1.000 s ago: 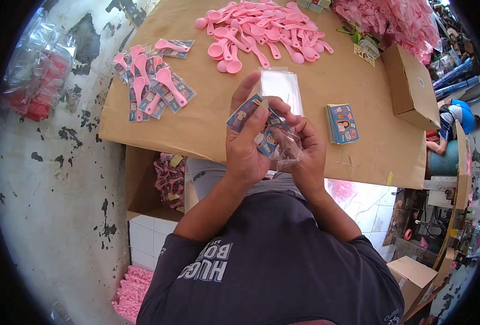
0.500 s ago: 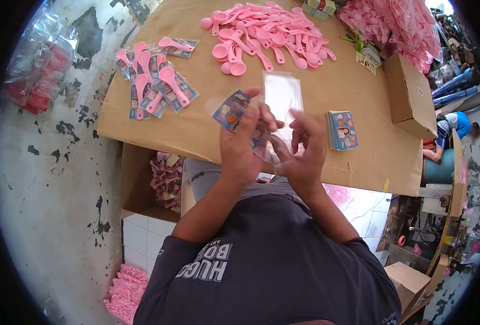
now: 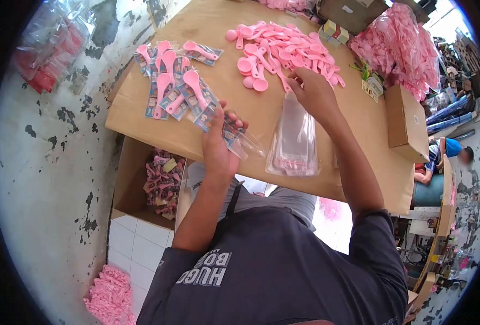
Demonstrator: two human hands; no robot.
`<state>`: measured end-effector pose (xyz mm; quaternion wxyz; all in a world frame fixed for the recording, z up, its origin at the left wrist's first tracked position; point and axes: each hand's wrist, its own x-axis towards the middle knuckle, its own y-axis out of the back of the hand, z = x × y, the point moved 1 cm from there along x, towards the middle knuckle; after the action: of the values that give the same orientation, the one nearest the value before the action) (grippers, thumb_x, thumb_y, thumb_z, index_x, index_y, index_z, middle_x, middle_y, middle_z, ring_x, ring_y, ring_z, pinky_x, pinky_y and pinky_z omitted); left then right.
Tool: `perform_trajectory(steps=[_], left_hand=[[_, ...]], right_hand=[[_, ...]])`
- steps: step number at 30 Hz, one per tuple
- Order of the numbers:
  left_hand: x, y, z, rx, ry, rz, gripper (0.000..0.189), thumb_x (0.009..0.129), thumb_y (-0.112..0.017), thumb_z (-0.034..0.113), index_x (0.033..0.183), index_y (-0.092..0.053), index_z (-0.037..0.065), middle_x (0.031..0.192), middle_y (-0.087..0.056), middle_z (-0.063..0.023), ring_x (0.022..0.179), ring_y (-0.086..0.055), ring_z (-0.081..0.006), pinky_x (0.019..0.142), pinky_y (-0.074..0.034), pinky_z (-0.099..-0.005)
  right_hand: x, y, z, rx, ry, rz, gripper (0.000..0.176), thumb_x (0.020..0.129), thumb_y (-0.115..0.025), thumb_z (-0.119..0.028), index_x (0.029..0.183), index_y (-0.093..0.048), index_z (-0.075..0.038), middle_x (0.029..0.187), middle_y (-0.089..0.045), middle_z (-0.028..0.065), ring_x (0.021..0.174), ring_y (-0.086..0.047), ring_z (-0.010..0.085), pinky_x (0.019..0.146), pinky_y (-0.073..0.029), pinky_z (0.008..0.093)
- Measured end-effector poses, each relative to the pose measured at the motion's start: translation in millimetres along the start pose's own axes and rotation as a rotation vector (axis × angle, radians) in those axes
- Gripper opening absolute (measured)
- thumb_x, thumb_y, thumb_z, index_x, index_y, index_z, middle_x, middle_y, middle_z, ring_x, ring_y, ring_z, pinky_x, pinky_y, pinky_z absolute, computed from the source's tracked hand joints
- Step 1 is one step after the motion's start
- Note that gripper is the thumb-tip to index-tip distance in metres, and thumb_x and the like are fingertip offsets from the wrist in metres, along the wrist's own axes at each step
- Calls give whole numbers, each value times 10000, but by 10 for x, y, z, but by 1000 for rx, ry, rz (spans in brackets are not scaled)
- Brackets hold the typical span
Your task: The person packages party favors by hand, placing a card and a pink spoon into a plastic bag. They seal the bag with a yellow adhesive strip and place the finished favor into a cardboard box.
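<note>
My left hand (image 3: 221, 143) is closed on a clear plastic bag (image 3: 246, 145) with a blue printed card inside; the bag's open end points right. My right hand (image 3: 314, 93) is over the near edge of a heap of pink spoons (image 3: 288, 49). Its thumb and fingers pinch the handle end of one pink spoon (image 3: 279, 73). Below this hand lies a stack of clear plastic bags (image 3: 294, 141). Left of it, near my left hand, are several bagged cards with pink spoons (image 3: 163, 81) on them.
A brown cardboard box (image 3: 405, 122) stands at the table's right edge. Behind it is a large bag of pink spoons (image 3: 397, 46). Small yellowish boxes (image 3: 333, 32) sit by the heap. An open carton (image 3: 134, 184) of packed pieces is below the table's left side. Another person (image 3: 437, 154) sits far right.
My right hand has left the bag and moved up to the spoon heap. My left hand has lowered slightly and moved left with the bagged card. The view has shifted; my right arm now covers the card stack.
</note>
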<state>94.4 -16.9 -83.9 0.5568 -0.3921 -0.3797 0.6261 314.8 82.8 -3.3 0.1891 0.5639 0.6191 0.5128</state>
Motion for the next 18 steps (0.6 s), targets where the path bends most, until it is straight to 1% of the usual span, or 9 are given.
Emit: perform_trajectory(steps=[2,3,4,6,9,13,15,17,18], left_hand=[[-12,-18,9,29,-9,-7,358,1053,-640,292,1318,-550,68,937,-607,-26,837,-603,-137,860,-538,-354],[-13,-22,15,64,-9,-4,370,1051,-643,302,1319,-543,68,942,-612,-28,844,-607,-137,864,-537,-359],[-9,-18,11,61,-18,-11,370,1051,-643,302,1319,-543,68,942,-612,-28,844,-607,-137,864,-537,-359],[-3,1,5,85,6,-26,379,1051,-642,313,1321,-532,70,947,-617,-32,853,-614,-138,871,-542,-364],[0,-13,13,119,11,-25,367,1054,-637,311,1313,-536,71,950,-622,-36,865,-623,-136,880,-548,-366],[26,40,-13,98,9,-89,371,1055,-635,311,1320,-533,72,958,-626,-36,877,-630,-134,882,-553,-366],[22,40,-9,112,-15,-66,379,1061,-624,319,1335,-530,75,975,-628,-33,883,-633,-133,889,-550,-374],[23,15,-2,106,-26,-59,387,1063,-622,315,1336,-518,59,952,-619,-38,866,-628,-140,870,-561,-379],[6,15,-4,94,-45,-37,396,1065,-619,310,1336,-506,44,928,-611,-44,849,-622,-146,851,-573,-385]], right_hand=[[173,-131,150,-127,-189,-100,265,914,-689,-268,1012,-656,-24,983,-724,170,935,-690,367,808,-524,479],[216,-167,166,-132,-158,-118,310,887,-711,-296,1044,-654,-34,979,-719,183,976,-697,353,812,-529,477],[248,-211,182,-135,-150,-112,310,887,-711,-296,1044,-654,-34,979,-719,183,976,-697,353,812,-529,477],[284,-288,207,-253,-57,-51,265,887,-734,-259,990,-660,-26,865,-713,162,840,-704,318,735,-522,461],[387,-298,301,-363,-50,-84,248,876,-732,-255,951,-663,-30,854,-707,156,841,-703,316,738,-522,467],[294,22,327,-340,7,-23,222,898,-715,-225,957,-670,-15,884,-717,163,835,-702,331,744,-527,458],[96,248,260,-94,-38,60,221,914,-719,-200,984,-666,2,873,-700,201,768,-695,348,698,-528,457],[-234,492,50,131,-166,42,209,968,-700,-187,1049,-679,5,811,-696,140,671,-671,229,637,-519,358],[-459,637,-171,253,-230,43,214,986,-691,-184,1090,-685,3,801,-688,100,661,-645,169,619,-505,315]])
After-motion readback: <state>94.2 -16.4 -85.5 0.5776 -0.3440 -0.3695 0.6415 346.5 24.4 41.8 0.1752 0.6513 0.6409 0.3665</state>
